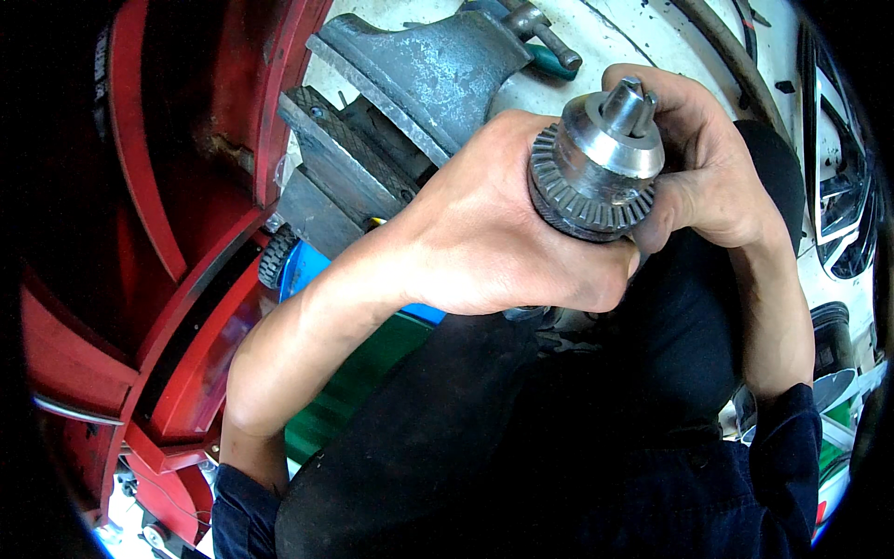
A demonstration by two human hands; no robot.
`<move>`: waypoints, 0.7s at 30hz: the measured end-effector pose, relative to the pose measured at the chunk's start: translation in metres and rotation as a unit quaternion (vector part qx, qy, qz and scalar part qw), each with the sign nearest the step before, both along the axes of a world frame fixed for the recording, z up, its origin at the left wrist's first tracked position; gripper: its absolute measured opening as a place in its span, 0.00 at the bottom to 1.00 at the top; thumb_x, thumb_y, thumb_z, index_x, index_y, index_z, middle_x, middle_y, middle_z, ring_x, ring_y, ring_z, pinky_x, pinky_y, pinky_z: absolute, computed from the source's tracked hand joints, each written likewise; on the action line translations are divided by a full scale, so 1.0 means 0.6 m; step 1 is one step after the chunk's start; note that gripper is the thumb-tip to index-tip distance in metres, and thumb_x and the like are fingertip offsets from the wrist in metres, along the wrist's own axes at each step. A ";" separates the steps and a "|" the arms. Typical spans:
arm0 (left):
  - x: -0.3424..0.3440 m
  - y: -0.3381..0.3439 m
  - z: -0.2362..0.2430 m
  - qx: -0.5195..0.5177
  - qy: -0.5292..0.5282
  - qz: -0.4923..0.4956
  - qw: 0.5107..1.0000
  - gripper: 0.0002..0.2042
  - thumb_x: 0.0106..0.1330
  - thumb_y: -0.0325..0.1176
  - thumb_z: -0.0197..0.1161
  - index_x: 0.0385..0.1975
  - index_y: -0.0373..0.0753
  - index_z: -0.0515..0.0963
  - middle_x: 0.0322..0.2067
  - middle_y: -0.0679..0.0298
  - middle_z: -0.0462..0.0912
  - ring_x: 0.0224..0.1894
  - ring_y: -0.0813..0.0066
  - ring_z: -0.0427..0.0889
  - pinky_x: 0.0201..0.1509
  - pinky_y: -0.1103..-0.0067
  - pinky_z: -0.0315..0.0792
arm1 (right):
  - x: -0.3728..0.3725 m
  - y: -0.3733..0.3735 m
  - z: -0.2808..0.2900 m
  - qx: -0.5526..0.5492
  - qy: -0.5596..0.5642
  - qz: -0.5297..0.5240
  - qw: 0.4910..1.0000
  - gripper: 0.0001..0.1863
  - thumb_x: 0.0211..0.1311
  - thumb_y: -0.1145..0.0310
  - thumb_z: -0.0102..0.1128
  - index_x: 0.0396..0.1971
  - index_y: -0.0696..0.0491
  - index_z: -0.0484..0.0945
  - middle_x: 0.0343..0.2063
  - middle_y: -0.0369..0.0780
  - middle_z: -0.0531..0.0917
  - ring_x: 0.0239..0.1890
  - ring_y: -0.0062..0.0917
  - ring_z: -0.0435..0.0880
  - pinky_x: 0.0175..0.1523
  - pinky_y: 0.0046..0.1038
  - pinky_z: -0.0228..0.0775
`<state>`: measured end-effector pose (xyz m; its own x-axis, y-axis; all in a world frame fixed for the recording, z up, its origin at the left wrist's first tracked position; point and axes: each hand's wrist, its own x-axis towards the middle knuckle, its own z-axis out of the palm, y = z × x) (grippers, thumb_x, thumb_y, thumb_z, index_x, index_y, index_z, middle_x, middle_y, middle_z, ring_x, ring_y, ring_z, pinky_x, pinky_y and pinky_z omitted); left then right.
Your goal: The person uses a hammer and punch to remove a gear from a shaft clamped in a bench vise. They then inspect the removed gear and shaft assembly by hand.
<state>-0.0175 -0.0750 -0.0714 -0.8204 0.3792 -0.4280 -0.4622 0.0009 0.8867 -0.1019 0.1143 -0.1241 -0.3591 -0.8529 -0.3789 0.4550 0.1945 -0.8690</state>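
A metal drill chuck (605,144) is held up in front of me, its jaws (630,107) pointing up and away from me. Around its body runs a toothed ring (582,207). My left hand (494,228) is closed around the lower part, below the teeth, with most of its fingers hidden. From the far right side, my right hand (712,177) grips the chuck too. Its thumb lies by the toothed ring, and its curled forefinger is behind the jaws. The chuck's underside is hidden by my hands.
A worn grey bench vise (424,79) stands beyond my left hand. Red metal framework (149,140) fills the left side. Near my left forearm are a blue object (305,270) and a dark green surface (358,382). My black-trousered legs (521,410) are below, and a thick hose (731,51) curves at upper right.
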 end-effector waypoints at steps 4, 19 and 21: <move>-0.001 -0.003 0.001 -0.021 -0.006 -0.023 0.999 0.10 0.47 0.26 0.69 0.28 0.36 0.76 0.24 0.67 0.81 0.27 0.81 0.78 0.31 0.82 0.73 | -0.001 0.000 -0.002 0.000 -0.003 0.001 1.000 0.40 0.19 0.54 0.85 0.41 0.50 0.77 0.36 0.31 0.75 0.42 0.23 0.76 0.53 0.30 0.70; 0.001 -0.001 0.001 0.021 -0.002 -0.012 1.000 0.14 0.49 0.27 0.70 0.34 0.34 0.75 0.25 0.65 0.81 0.28 0.79 0.79 0.31 0.80 0.74 | -0.002 0.000 0.000 0.003 -0.013 0.009 1.000 0.39 0.18 0.55 0.86 0.39 0.49 0.78 0.34 0.30 0.74 0.41 0.23 0.76 0.51 0.29 0.70; 0.000 -0.001 0.002 0.016 -0.004 -0.017 1.000 0.14 0.48 0.27 0.70 0.34 0.34 0.75 0.25 0.65 0.81 0.28 0.79 0.80 0.31 0.80 0.75 | -0.001 -0.001 -0.001 0.005 -0.014 0.010 1.000 0.39 0.18 0.55 0.86 0.39 0.49 0.78 0.34 0.30 0.74 0.41 0.23 0.76 0.51 0.29 0.70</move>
